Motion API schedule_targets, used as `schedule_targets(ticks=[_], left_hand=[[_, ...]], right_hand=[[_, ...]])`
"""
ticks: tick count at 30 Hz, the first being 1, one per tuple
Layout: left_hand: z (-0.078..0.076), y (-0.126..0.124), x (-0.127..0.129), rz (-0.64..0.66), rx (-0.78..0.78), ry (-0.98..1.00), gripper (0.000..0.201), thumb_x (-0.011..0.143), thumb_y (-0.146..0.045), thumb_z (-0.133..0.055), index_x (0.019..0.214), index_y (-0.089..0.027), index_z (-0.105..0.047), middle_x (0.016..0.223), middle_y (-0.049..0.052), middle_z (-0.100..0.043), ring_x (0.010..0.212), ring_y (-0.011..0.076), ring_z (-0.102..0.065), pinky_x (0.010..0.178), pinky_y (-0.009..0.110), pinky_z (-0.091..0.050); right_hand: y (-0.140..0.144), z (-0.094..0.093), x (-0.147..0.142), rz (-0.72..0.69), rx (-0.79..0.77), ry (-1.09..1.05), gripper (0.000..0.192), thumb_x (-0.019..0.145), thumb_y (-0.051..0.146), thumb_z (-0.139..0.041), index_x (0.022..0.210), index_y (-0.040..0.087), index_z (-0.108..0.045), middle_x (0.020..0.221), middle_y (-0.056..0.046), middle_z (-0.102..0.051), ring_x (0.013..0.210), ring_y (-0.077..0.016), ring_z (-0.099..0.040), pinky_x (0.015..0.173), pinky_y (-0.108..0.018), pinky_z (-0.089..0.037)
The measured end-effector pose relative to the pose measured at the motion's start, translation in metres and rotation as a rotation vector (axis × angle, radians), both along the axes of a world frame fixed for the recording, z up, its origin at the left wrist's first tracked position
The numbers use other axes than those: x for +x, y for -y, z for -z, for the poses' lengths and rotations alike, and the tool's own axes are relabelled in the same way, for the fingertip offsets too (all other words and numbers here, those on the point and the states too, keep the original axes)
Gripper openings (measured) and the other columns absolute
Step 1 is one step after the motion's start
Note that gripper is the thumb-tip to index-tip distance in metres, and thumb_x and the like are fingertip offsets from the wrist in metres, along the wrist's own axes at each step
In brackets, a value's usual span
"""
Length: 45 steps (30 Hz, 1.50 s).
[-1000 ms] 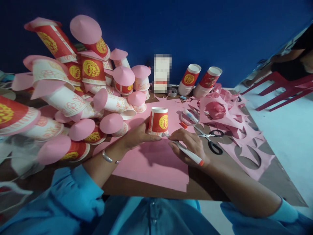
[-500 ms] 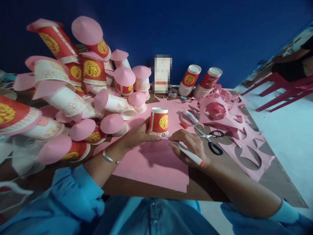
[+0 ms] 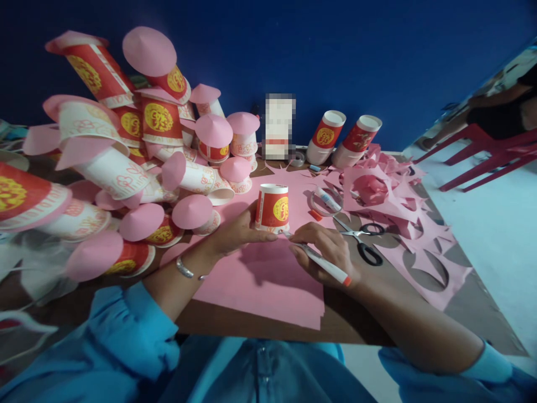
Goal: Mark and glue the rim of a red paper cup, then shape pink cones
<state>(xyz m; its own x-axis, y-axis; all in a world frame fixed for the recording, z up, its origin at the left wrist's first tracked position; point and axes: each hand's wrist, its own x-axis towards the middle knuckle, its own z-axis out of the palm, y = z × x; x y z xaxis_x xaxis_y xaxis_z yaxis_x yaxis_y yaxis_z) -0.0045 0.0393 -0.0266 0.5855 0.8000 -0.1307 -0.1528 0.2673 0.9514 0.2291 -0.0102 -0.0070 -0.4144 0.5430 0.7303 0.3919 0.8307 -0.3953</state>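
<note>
left hand (image 3: 237, 230) still pins the upturned paper cup (image 3: 272, 207) on pink paper (image 3: 260, 280); right hand (image 3: 325, 252), fingers clamped on a pen (image 3: 321, 262), barely shifts at the cup's 5 o'clock, scissors (image 3: 361, 238) at 3 o'clock.

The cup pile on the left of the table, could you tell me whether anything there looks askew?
Yes. The capped cups lie heaped at all angles, several tipped on their sides, unlike the upside-down cup standing straight on the pink paper.

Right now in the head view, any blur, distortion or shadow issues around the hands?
Head view: centre sharp, the cup and pen read clearly; both hands throw soft shadows on the pink paper; the cup pile at left is stretched and smeared; one patch by the wall is pixelated.
</note>
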Motion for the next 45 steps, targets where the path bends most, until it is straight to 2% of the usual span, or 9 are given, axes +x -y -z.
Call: schedule_targets(ticks=[5, 15, 20, 29, 37, 45], left_hand=[[0.001, 0.0001, -0.0011, 0.001, 0.004, -0.006, 0.073, 0.073, -0.028, -0.098, 0.138, -0.023, -0.063, 0.112, 0.009, -0.079, 0.122, 0.0322, -0.072, 0.108, 0.048, -0.052], [0.0033, 0.0006, -0.0012, -0.004, -0.008, 0.012, 0.077, 0.073, -0.027, -0.098, 0.14, -0.024, -0.061, 0.12, 0.009, -0.079, 0.12, 0.0319, -0.072, 0.106, 0.047, -0.054], [0.0014, -0.0001, -0.0011, -0.004, 0.009, 0.006, 0.072, 0.073, -0.027, -0.098, 0.136, -0.022, -0.063, 0.117, 0.01, -0.079, 0.118, 0.0314, -0.073, 0.105, 0.047, -0.054], [0.0017, -0.0006, -0.0012, 0.019, 0.014, 0.002, 0.075, 0.074, -0.026, -0.097, 0.139, -0.021, -0.06, 0.125, 0.012, -0.079, 0.121, 0.0346, -0.074, 0.105, 0.05, -0.056], [0.001, -0.001, -0.0014, 0.008, 0.015, -0.016, 0.077, 0.073, -0.028, -0.098, 0.14, -0.022, -0.061, 0.125, 0.011, -0.077, 0.127, 0.0345, -0.07, 0.109, 0.05, -0.054], [-0.0009, -0.0012, -0.0014, 0.02, 0.019, 0.01, 0.068, 0.075, -0.026, -0.097, 0.135, -0.022, -0.064, 0.126, 0.012, -0.078, 0.118, 0.032, -0.073, 0.104, 0.047, -0.055]], right_hand=[[-0.0005, 0.0004, 0.0008, 0.027, -0.001, 0.016, 0.007, 0.103, 0.02, -0.063, 0.109, 0.024, -0.063, 0.085, -0.002, -0.074, 0.071, -0.0157, -0.073, 0.06, -0.026, -0.056], [-0.0018, 0.0016, 0.0, 0.02, 0.003, 0.016, 0.001, 0.105, 0.022, -0.063, 0.106, 0.022, -0.063, 0.083, -0.003, -0.074, 0.068, -0.015, -0.071, 0.057, -0.025, -0.053], [-0.0012, 0.0023, -0.0001, 0.03, -0.006, 0.027, 0.005, 0.106, 0.025, -0.061, 0.104, 0.021, -0.064, 0.081, -0.003, -0.074, 0.066, -0.0146, -0.07, 0.056, -0.025, -0.051], [-0.0002, -0.0008, -0.0009, -0.003, -0.076, -0.001, 0.008, 0.106, 0.024, -0.061, 0.099, 0.022, -0.064, 0.078, -0.001, -0.074, 0.064, -0.0134, -0.07, 0.057, -0.024, -0.053], [0.0011, -0.0024, -0.0006, 0.017, -0.039, -0.024, 0.002, 0.104, 0.021, -0.062, 0.105, 0.023, -0.064, 0.083, -0.003, -0.076, 0.071, -0.0149, -0.073, 0.06, -0.025, -0.056], [-0.0011, 0.0001, 0.0001, 0.007, -0.032, -0.015, 0.002, 0.105, 0.022, -0.063, 0.106, 0.022, -0.064, 0.083, -0.002, -0.075, 0.071, -0.0148, -0.073, 0.061, -0.026, -0.057]])
